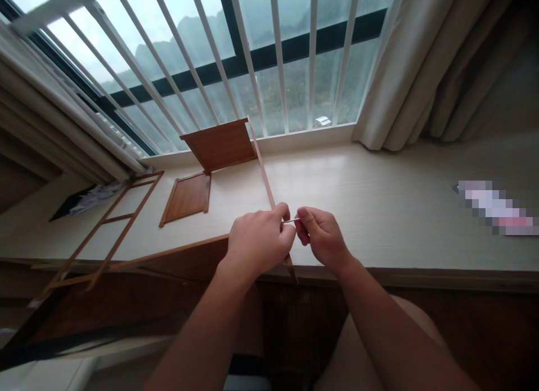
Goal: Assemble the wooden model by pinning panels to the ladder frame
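Note:
My left hand (257, 239) is closed around a long thin wooden strip (263, 166) that runs from a brown panel (221, 144) by the window down to the sill's front edge. My right hand (320, 234) pinches a thin metal pin (290, 220) whose tip meets the strip at my left thumb. Both hands sit close together over the pale window sill (379, 200).
A smaller brown panel (187, 197) lies flat to the left. A wooden ladder-like frame (105, 228) lies further left, overhanging the sill edge. White window bars (278, 60) stand behind; curtains (421, 71) hang at right. A blurred object (497, 206) lies far right.

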`<state>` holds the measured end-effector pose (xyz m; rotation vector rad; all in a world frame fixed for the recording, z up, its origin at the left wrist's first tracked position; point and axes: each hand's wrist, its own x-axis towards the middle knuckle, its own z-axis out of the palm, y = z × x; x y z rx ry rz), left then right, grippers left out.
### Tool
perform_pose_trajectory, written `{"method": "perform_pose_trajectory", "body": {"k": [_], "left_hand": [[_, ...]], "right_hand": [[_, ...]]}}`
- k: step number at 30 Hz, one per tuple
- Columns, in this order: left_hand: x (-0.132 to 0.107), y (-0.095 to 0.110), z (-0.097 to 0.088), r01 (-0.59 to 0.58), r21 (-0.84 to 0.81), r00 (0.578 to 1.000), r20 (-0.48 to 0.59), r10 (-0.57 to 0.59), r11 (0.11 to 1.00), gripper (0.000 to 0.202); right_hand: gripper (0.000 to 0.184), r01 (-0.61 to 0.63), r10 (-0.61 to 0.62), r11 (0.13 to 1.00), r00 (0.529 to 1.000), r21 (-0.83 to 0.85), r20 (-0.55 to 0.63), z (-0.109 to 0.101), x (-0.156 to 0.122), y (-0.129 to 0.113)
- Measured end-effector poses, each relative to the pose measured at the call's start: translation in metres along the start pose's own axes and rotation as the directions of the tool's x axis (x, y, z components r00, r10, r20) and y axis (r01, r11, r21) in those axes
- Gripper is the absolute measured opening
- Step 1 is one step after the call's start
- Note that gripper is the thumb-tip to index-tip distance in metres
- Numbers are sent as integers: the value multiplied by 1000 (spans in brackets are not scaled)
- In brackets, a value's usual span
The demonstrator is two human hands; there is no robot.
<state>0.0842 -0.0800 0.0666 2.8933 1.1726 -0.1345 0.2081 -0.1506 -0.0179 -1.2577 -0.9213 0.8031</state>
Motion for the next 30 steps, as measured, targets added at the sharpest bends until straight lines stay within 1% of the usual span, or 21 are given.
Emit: {"method": "perform_pose_trajectory", "body": {"k": [4, 10, 15, 22, 24, 30], "left_hand": [[0, 0, 0, -15, 8, 1000, -13, 15, 1000, 36], [-1, 0, 1, -30, 8, 999, -38, 30, 1000, 35], [0, -1, 2, -39, 6, 998, -39, 40, 999, 36], [1, -2, 1, -57, 8, 997, -44, 57, 998, 35], [1, -2, 1, -60, 18, 997, -51, 61, 998, 34], [0, 1, -1, -66, 33, 994, -82, 68, 997, 30]], "right_hand": [[52, 17, -17, 998, 1000, -54, 11, -2, -1, -1], [46, 54, -49, 997, 995, -58, 82, -6, -1, -3], [43, 93, -87, 994, 991, -60, 104, -8, -1, 1], [38, 214, -191, 958, 973, -190, 132, -12, 1, -3], [38, 215, -193, 958, 973, -189, 130, -12, 1, -3], [45, 156, -141, 981, 982, -116, 127, -12, 0, 1]]}}
